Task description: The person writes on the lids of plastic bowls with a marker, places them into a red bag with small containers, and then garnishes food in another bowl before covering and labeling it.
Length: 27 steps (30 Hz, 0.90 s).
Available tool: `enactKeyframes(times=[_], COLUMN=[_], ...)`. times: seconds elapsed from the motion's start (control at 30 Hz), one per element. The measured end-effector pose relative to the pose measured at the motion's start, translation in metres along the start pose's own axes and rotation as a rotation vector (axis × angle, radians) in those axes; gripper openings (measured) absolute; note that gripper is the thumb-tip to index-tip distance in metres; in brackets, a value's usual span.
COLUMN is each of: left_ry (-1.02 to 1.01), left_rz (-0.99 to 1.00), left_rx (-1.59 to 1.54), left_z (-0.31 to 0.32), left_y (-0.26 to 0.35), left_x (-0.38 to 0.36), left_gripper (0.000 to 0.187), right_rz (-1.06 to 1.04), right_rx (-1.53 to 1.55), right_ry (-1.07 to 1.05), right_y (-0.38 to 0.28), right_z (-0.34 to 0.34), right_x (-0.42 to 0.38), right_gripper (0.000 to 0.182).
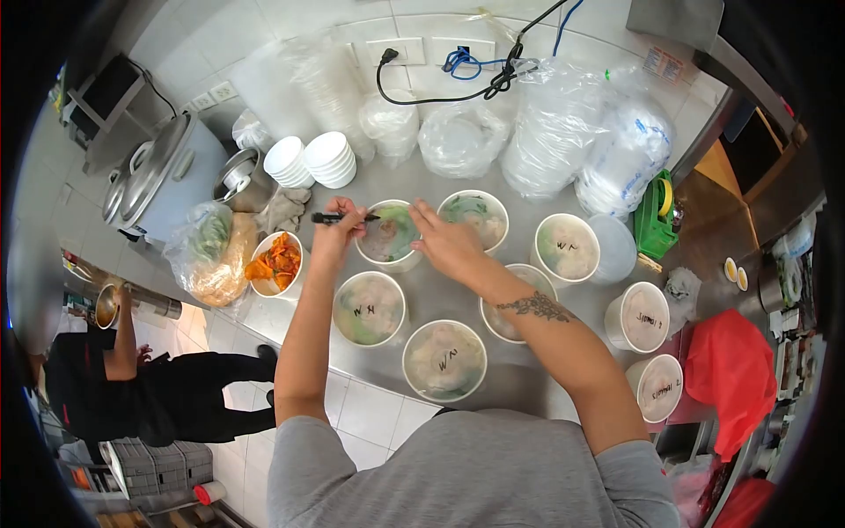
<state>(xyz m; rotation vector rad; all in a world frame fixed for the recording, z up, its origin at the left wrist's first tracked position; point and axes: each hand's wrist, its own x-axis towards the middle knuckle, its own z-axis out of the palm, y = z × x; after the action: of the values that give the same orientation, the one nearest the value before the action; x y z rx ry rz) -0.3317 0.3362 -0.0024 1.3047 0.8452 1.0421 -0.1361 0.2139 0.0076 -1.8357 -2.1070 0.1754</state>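
Note:
My left hand (341, 222) is closed round a black marker (324, 217), its tip at the lid of a round tub (388, 251). My right hand (440, 233) lies with fingers stretched out at the right edge of that same tub. Another lidded tub (480, 207) stands just behind my right hand. Nearer me are a tub with black letters on its lid (370, 308) and a second lettered tub (445, 359). A third lettered tub (568, 247) stands to the right, and my right forearm partly covers one more tub (510, 324).
Two more lettered tubs (645, 317) stand at the right, near a red bag (731, 378). An open tub of orange-red food (275, 264) sits left. Stacked white bowls (330, 159), wrapped containers (554, 132) and a green tape dispenser (654, 216) line the back. A person in black (132, 387) stands at left.

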Motion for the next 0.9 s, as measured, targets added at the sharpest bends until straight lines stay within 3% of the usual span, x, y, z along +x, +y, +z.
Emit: enactKeyframes(times=[0.2, 0.57, 0.8, 0.9], left_ry=[0.095, 0.194, 0.133, 0.087], left_rz=[0.008, 0.056, 0.024, 0.013], left_rx=[0.043, 0.159, 0.087, 0.213], left_z=[0.004, 0.013, 0.011, 0.008], left_y=[-0.003, -0.002, -0.002, 0.000], left_x=[-0.012, -0.019, -0.017, -0.015], left_gripper=[0.011, 0.008, 0.008, 0.008], right_rz=[-0.076, -0.075, -0.095, -0.084], right_rx=[-0.113, -0.057, -0.016, -0.004], right_ry=[-0.110, -0.086, -0.046, -0.056], right_y=[0.002, 0.005, 0.006, 0.006], right_z=[0.009, 0.005, 0.007, 0.007], right_x=[0.020, 0.018, 0.016, 0.015], right_gripper=[0.061, 0.060, 0.058, 0.057])
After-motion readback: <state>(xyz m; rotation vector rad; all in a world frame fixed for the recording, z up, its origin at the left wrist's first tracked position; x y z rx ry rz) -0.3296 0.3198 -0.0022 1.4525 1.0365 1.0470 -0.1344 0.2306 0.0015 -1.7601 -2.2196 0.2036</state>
